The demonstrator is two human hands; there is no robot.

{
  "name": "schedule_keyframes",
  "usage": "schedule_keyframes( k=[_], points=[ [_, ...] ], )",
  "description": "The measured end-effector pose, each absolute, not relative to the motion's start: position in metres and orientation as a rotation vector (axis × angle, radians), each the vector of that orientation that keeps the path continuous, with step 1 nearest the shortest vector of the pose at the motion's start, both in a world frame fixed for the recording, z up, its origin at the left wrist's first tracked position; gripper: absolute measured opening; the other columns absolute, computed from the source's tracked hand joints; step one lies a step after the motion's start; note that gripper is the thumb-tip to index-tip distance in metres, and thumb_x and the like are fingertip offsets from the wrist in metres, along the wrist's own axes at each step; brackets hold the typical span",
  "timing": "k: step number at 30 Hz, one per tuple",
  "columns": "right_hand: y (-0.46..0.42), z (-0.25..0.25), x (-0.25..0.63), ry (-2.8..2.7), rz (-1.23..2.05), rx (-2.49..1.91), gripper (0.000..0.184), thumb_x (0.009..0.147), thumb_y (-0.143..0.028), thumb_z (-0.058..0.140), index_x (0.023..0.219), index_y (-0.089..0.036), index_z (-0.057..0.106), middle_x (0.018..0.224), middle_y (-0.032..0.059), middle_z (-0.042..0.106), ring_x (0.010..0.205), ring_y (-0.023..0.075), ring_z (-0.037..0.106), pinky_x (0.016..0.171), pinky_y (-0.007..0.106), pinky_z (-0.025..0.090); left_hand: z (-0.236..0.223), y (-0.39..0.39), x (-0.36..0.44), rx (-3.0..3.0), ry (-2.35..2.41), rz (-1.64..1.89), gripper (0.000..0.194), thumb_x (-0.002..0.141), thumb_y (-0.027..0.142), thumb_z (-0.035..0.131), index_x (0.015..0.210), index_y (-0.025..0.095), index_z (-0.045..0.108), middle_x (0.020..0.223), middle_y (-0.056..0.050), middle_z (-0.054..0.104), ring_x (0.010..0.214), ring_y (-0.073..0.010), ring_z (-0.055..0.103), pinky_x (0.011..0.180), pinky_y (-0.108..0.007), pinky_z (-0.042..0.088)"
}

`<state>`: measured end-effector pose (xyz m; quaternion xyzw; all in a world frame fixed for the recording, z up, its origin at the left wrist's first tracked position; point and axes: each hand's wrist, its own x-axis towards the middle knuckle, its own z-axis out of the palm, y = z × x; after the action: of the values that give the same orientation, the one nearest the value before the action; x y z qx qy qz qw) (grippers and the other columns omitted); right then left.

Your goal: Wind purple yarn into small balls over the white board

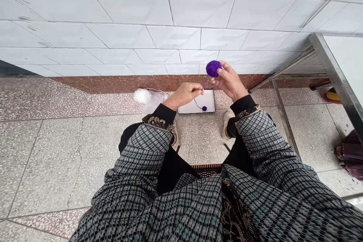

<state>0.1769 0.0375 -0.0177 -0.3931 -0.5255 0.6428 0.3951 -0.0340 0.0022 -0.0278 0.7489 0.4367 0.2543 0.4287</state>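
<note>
The right hand (229, 81) grips the large purple yarn ball (213, 68) by thumb and fingertips, up in front of the tiled wall (141, 5), while the left hand (185, 93), just to its left and nearer, pinches thumb and forefinger together on the purple strand (204, 81) that comes off it. Below, a strand runs slackly to a small purple ball (204, 108) at the right near part of the white tray (185, 109) on the floor (the left fingers hide whether it is one unbroken length). A hard tug there could drag the small ball over the low rim; too loose a pinch could let the slack loop and knot. The larger ball, held only at its side, might slip and roll off, perhaps toward the white ball (142, 97) left of the tray.
</note>
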Motion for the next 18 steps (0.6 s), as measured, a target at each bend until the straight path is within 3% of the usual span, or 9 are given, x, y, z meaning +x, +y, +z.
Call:
schedule_keyframes(
  k=[8, 14, 18],
  points=[
    [0.035, -0.039, 0.166, -1.596, 1.516, -1.369, 0.039, 0.076, -0.011, 0.074, 0.101, -0.023, 0.047, 0.089, -0.0016, 0.059, 0.057, 0.0072, 0.054, 0.050, 0.021, 0.048, -0.021, -0.002, -0.036, 1.924, 1.036, 0.649, 0.018, 0.086, 0.023, 0.056, 0.080, 0.016, 0.071, 0.079, -0.003, 0.071, 0.072, -0.0133, 0.060, 0.072, -0.027, 0.046],
    [0.023, -0.017, 0.169, -1.996, 1.797, -1.318, 0.037, 0.073, -0.003, 0.072, 0.104, -0.019, 0.061, 0.086, 0.0008, 0.066, 0.059, 0.0110, 0.059, 0.055, 0.026, 0.053, -0.021, 0.002, -0.042, 1.891, 1.128, 0.768, 0.016, 0.083, 0.017, 0.056, 0.079, 0.016, 0.071, 0.086, -0.005, 0.073, 0.082, -0.0156, 0.064, 0.083, -0.030, 0.050],
    [0.021, -0.010, 0.172, -1.948, 1.969, -1.153, 0.034, 0.074, -0.003, 0.070, 0.104, -0.017, 0.062, 0.091, 0.0016, 0.067, 0.063, 0.0100, 0.062, 0.058, 0.024, 0.055, -0.027, 0.008, -0.044, 1.868, 1.220, 0.811, 0.016, 0.083, 0.017, 0.054, 0.077, 0.016, 0.069, 0.084, -0.005, 0.072, 0.082, -0.0161, 0.063, 0.085, -0.031, 0.049]
  ],
)
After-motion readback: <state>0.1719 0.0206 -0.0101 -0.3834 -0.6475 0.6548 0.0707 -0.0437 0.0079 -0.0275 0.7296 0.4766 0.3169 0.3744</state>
